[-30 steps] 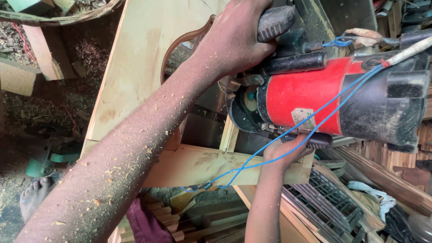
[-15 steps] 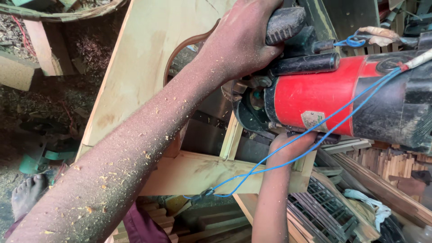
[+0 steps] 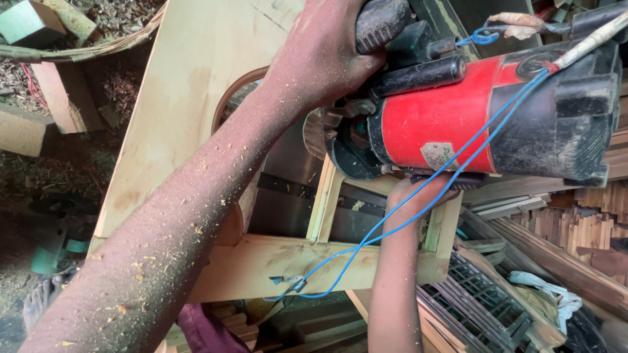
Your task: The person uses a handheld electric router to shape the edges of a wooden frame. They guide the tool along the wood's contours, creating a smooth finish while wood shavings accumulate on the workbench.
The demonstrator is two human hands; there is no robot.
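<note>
A red and black power router is held over a pale wooden board that has a curved cut-out edge. My left hand, dusted with sawdust, grips the black knob handle on top of the router. My right hand reaches up from below and grips the handle on the tool's underside, mostly hidden by the body. A blue wire hangs from the top of the router down to a taped joint near the wooden frame.
Wooden frame rails sit under the router. Stacked timber strips and offcuts fill the right side, with a dark lattice panel below. Sawdust and wood blocks cover the ground at left. A bare foot shows at lower left.
The router and both hands have shifted slightly right and up along the board; the grip is unchanged.
</note>
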